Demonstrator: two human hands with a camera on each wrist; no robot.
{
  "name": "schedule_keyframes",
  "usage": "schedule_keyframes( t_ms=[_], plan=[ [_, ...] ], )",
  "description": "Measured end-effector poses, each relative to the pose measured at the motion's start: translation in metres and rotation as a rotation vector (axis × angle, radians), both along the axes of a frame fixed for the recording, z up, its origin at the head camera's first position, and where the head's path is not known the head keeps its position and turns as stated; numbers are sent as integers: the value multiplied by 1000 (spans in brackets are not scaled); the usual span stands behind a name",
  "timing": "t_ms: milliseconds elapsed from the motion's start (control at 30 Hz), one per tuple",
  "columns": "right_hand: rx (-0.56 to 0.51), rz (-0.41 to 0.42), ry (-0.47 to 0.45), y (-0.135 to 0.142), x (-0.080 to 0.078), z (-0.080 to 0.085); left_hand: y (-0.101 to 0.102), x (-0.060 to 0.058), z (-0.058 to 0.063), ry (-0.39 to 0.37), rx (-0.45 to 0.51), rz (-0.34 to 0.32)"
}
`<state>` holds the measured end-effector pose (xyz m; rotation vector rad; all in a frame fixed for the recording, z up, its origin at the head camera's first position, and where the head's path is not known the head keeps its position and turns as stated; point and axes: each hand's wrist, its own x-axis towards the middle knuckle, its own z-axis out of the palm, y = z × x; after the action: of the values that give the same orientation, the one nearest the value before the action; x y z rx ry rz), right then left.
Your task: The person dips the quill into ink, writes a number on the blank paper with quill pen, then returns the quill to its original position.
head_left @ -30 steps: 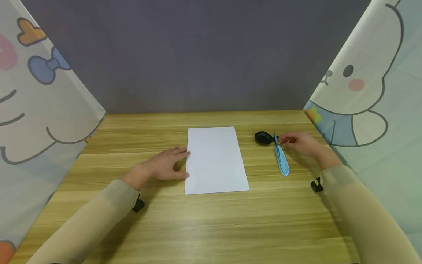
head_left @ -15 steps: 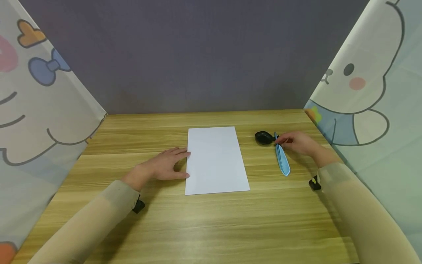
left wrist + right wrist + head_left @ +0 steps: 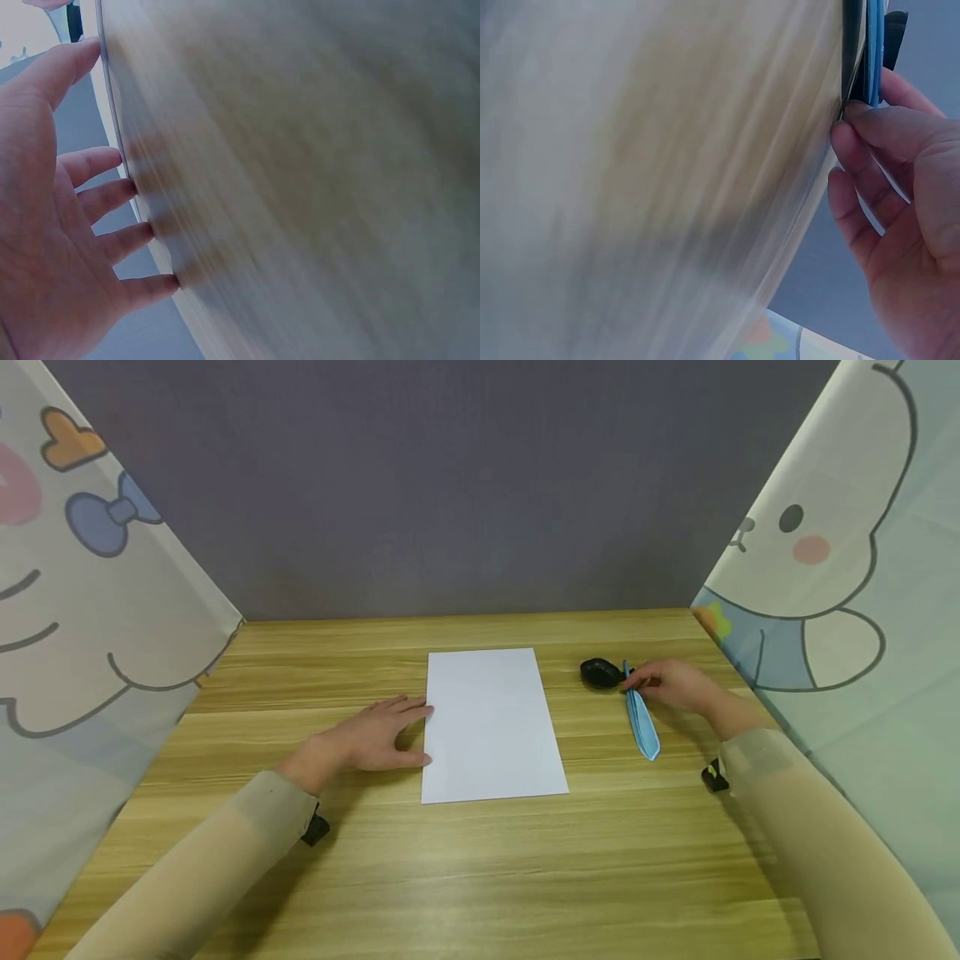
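Note:
My left hand (image 3: 371, 735) lies with fingers and thumb spread, its fingertips at the left edge of a blank white sheet of paper (image 3: 487, 727). The same spread fingers show in the left wrist view, resting close along the table surface. On the right, my right hand (image 3: 675, 683) pinches the upper part of a light-blue, thin, layered thing with a tapered end (image 3: 643, 727). In the right wrist view its blue layers (image 3: 875, 52) stand between thumb and index finger. Just left of the fingertips lies a black oval thing with a short stem (image 3: 600, 673).
The wooden table (image 3: 480, 877) carries these things and ends at a dark grey panel (image 3: 480, 485) behind. Cartoon-printed cloths hang along the left side (image 3: 150, 635) and right side (image 3: 840, 568).
My right hand has moved slightly left, its fingertips going from beside the light-blue thing to pinching its upper part. My left hand and the paper have stayed in place.

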<state>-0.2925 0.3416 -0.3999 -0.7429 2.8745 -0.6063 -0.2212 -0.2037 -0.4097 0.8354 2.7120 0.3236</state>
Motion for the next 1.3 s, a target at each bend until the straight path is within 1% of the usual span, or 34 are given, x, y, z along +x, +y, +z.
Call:
schedule_keyframes(
  t_ms=[267, 467, 600, 767, 867, 1100, 1167, 1233, 1300],
  plan=[
    [16, 2, -2, -1, 3, -2, 0, 3, -2, -17, 5, -3],
    [21, -19, 19, 4, 6, -2, -1, 3, -4, -18, 6, -9],
    [1, -22, 65, 6, 9, 1, -2, 0, -4, -10, 10, -9],
    [-19, -35, 152, 9, 17, 4, -3, -2, -3, -8, 11, -12],
    [-64, -64, 177, 9, 23, 5, -3, -2, -3, -6, 11, -17],
    [-247, -199, 139, 4, 35, 13, -4, -5, 0, -5, 9, -20],
    [-285, -206, 159, 3, 36, 16, -5, -6, 0, -5, 13, -20],
    [-343, -186, 169, 3, 35, 15, -6, -6, 1, -7, 11, -16],
    [-425, -158, 168, 4, 34, 13, -6, -6, 1, -9, 11, -14]
  ],
)
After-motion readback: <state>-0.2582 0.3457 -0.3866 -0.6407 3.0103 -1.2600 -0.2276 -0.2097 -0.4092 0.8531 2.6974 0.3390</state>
